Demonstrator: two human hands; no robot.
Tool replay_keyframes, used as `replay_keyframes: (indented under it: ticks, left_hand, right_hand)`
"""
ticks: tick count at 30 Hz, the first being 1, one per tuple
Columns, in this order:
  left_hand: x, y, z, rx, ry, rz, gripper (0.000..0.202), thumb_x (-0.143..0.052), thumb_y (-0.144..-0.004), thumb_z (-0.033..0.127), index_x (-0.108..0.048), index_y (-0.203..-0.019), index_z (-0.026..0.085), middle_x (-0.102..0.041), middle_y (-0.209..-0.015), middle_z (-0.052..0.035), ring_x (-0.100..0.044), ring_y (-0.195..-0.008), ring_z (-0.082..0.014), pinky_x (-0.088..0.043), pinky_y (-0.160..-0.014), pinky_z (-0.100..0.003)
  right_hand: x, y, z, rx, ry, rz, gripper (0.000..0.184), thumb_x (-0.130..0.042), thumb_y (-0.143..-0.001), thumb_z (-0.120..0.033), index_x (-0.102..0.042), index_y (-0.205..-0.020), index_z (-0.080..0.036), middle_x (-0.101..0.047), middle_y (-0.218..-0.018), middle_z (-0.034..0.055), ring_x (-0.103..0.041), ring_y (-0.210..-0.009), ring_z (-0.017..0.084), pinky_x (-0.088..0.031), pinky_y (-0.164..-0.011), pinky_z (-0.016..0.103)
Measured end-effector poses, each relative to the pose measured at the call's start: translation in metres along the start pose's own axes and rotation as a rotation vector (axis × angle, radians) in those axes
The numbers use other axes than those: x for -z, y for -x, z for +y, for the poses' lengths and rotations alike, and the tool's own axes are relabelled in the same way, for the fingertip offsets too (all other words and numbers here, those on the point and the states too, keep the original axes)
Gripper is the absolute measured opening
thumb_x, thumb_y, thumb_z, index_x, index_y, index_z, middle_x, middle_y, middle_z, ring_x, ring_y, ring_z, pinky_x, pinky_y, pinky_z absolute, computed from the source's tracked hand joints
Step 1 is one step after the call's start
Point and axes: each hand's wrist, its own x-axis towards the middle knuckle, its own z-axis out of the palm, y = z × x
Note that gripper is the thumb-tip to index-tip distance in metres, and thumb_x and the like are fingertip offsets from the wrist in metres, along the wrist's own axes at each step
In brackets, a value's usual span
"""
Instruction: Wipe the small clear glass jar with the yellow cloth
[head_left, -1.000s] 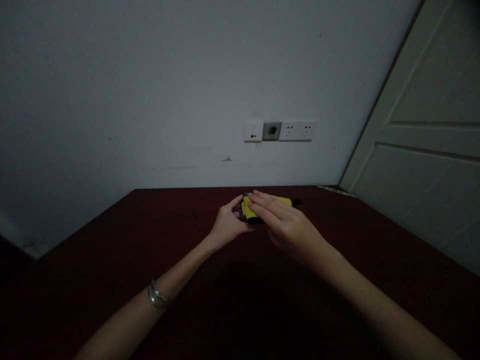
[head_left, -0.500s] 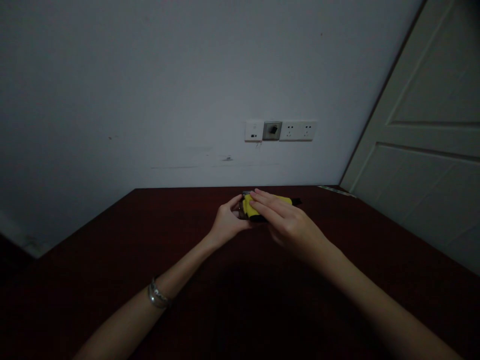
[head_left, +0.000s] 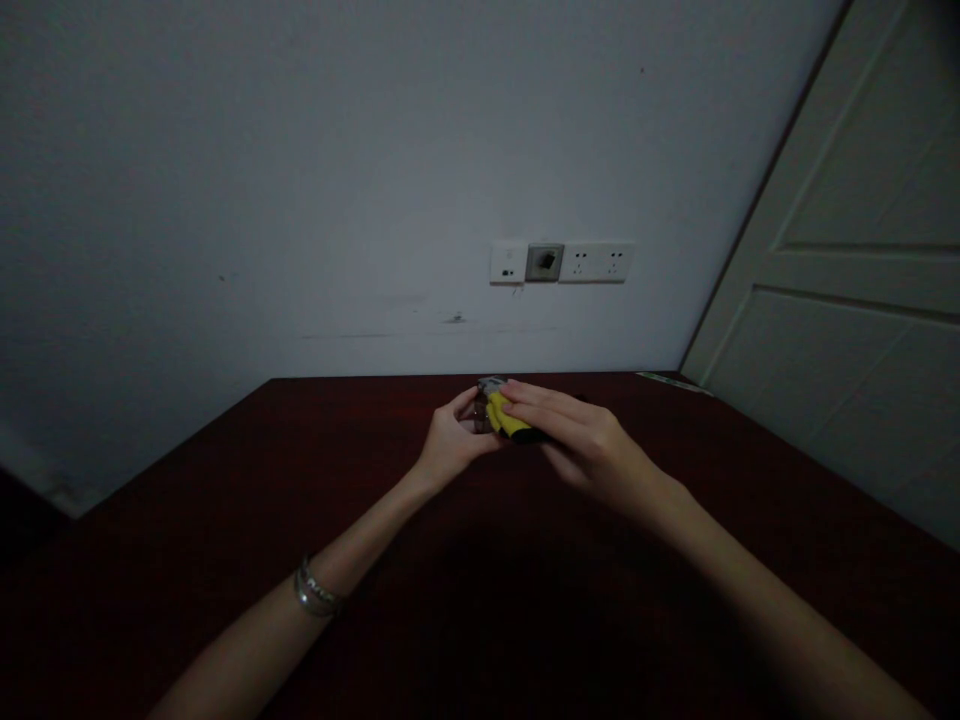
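My left hand (head_left: 451, 437) curls its thumb and fingers around a small see-through brownish object (head_left: 480, 414), perhaps glass; its kind is hard to make out in the dim light. Against its right side lies a yellow and black cloth (head_left: 507, 414), with a grey patch at the top. My right hand (head_left: 574, 425) is closed over this cloth from the right, fingers laid across it and pointing left. Much of both things is hidden behind my fingers. Both hands are close together above the far part of the table.
The dark red table (head_left: 315, 440) meets a pale wall (head_left: 337, 180) at its back edge. Sockets and switches (head_left: 596, 263) are set in the wall. A thin flat strip (head_left: 675, 382) lies at the back right corner, beside a white panelled door (head_left: 847, 280).
The right hand and the cloth have shifted slightly; less yellow shows on the right and more grey at the top. My left hand has moved a little to the left.
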Motion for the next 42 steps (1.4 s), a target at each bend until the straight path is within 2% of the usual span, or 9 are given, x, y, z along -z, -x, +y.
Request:
replay_keyframes:
  ticks: [5,10,15,18,23,26,32,36,42]
  left_hand:
    - [0.004,-0.001,-0.004,-0.036,-0.028,-0.009,0.068,-0.08,-0.049,0.014,-0.057,-0.113,0.009,-0.066,-0.111,-0.0153,-0.067,-0.09,-0.0244,-0.054,-0.079,-0.035]
    - [0.003,0.004,-0.003,-0.004,-0.025,-0.07,0.078,-0.083,-0.051,0.018,-0.051,-0.121,0.01,-0.065,-0.111,-0.016,-0.067,-0.09,-0.0244,-0.055,-0.08,-0.037]
    - [0.0,0.006,0.002,0.005,0.011,-0.097,0.08,-0.085,-0.048,0.018,-0.051,-0.12,0.009,-0.064,-0.112,-0.0175,-0.067,-0.092,-0.026,-0.055,-0.08,-0.037]
    - [-0.001,0.007,0.004,0.004,0.05,-0.086,0.075,-0.085,-0.048,0.019,-0.055,-0.116,0.01,-0.066,-0.109,-0.0154,-0.067,-0.09,-0.0245,-0.055,-0.078,-0.035]
    - [-0.002,0.006,0.003,-0.013,0.149,-0.037,0.058,-0.082,-0.055,0.027,-0.062,-0.107,0.012,-0.07,-0.097,-0.0097,-0.066,-0.081,-0.0198,-0.056,-0.065,-0.028]
    - [-0.001,0.005,0.003,-0.028,0.147,-0.021,0.056,-0.082,-0.055,0.027,-0.063,-0.105,0.012,-0.07,-0.095,-0.0086,-0.066,-0.081,-0.019,-0.056,-0.065,-0.027]
    - [-0.001,0.005,0.006,-0.026,0.086,-0.099,0.072,-0.085,-0.048,0.023,-0.058,-0.114,0.011,-0.068,-0.107,-0.0134,-0.066,-0.091,-0.0238,-0.054,-0.081,-0.036]
    - [-0.001,0.007,0.009,-0.007,0.047,-0.132,0.077,-0.085,-0.049,0.022,-0.054,-0.118,0.01,-0.065,-0.112,-0.0163,-0.066,-0.093,-0.0257,-0.054,-0.08,-0.037]
    - [-0.001,0.007,0.009,0.009,0.035,-0.121,0.079,-0.086,-0.047,0.025,-0.053,-0.117,0.009,-0.064,-0.112,-0.0175,-0.066,-0.095,-0.0287,-0.054,-0.081,-0.038]
  right_hand:
    - [-0.005,0.002,0.001,0.042,-0.083,-0.007,0.051,-0.043,-0.08,0.002,-0.051,-0.128,-0.014,-0.054,-0.132,0.0124,-0.045,-0.127,0.02,-0.041,-0.105,0.044]
    - [-0.003,0.001,0.014,-0.23,-0.263,0.16,0.041,-0.052,-0.082,-0.009,-0.06,-0.12,-0.026,-0.062,-0.122,0.0032,-0.059,-0.113,0.021,-0.048,-0.098,0.042]
    - [-0.008,-0.001,0.021,-0.487,-0.382,0.291,0.027,-0.063,-0.08,-0.024,-0.069,-0.106,-0.023,-0.071,-0.105,0.0024,-0.068,-0.095,0.022,-0.055,-0.088,0.038]
    - [-0.011,0.0,0.019,-0.447,-0.37,0.315,0.029,-0.062,-0.081,-0.022,-0.067,-0.11,-0.023,-0.069,-0.11,0.0025,-0.066,-0.1,0.022,-0.053,-0.091,0.038]
    - [-0.014,0.003,0.011,-0.12,-0.332,0.271,0.047,-0.051,-0.081,-0.005,-0.059,-0.121,-0.028,-0.059,-0.127,0.0006,-0.055,-0.118,0.02,-0.045,-0.102,0.044]
    - [-0.016,0.004,0.009,-0.06,-0.316,0.247,0.054,-0.047,-0.079,-0.001,-0.055,-0.125,-0.028,-0.056,-0.13,0.0007,-0.052,-0.121,0.02,-0.043,-0.104,0.044]
    - [-0.015,0.005,0.013,-0.195,-0.252,0.342,0.047,-0.05,-0.08,-0.006,-0.059,-0.121,-0.028,-0.061,-0.124,0.0007,-0.059,-0.113,0.02,-0.047,-0.099,0.041]
    - [-0.014,0.004,0.015,-0.311,-0.232,0.35,0.035,-0.053,-0.084,-0.017,-0.062,-0.116,-0.026,-0.064,-0.12,0.0018,-0.062,-0.108,0.021,-0.049,-0.096,0.04]
    - [-0.017,-0.004,0.008,-0.522,-0.206,0.414,0.017,-0.058,-0.084,-0.031,-0.066,-0.094,-0.02,-0.071,-0.086,0.0025,-0.066,-0.074,0.019,-0.055,-0.069,0.033]
